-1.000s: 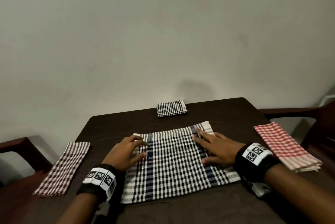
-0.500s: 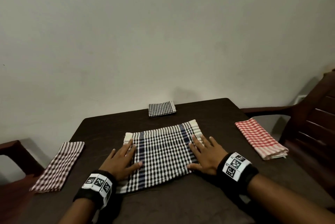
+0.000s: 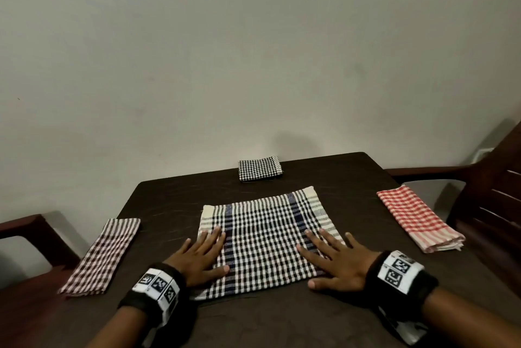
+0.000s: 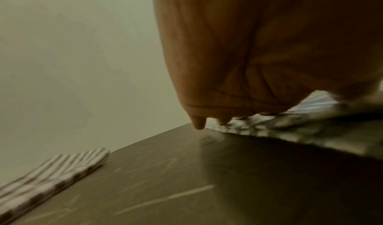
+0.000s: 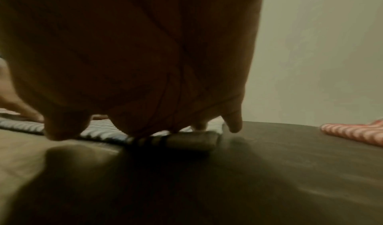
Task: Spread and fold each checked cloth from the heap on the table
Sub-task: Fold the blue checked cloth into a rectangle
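On the dark tabletop (image 3: 352, 178), right in front of the person, lies the black, white and blue checked cloth (image 3: 265, 237), spread flat with its longer side running left to right. Both hands are down on it, palms flat, fingers straight and splayed, so neither grip is closed on anything. The left hand (image 3: 200, 257) presses the cloth's near-left part, fingertips just inside the pale left border; the right hand (image 3: 335, 260) presses the near-right part, with its thumb off the near edge on the bare tabletop. From the right wrist view the right hand (image 5: 145, 64) sits over the cloth's near corner (image 5: 186, 140), which looks slightly thick, as if already doubled. I judge this a smoothing step, with the next fold likely to carry one short side across to the other; each hand sits by its own short side, so either could lift it. Three more cloths lie apart on the tabletop: a small black-and-white folded one (image 3: 259, 168) at the far edge, a red-and-white one (image 3: 417, 220) to the right, a brown-checked one (image 3: 104, 257) to the left. Dark chairs (image 3: 485, 192) flank the tabletop, and a plain pale wall (image 3: 253, 51) rises behind.
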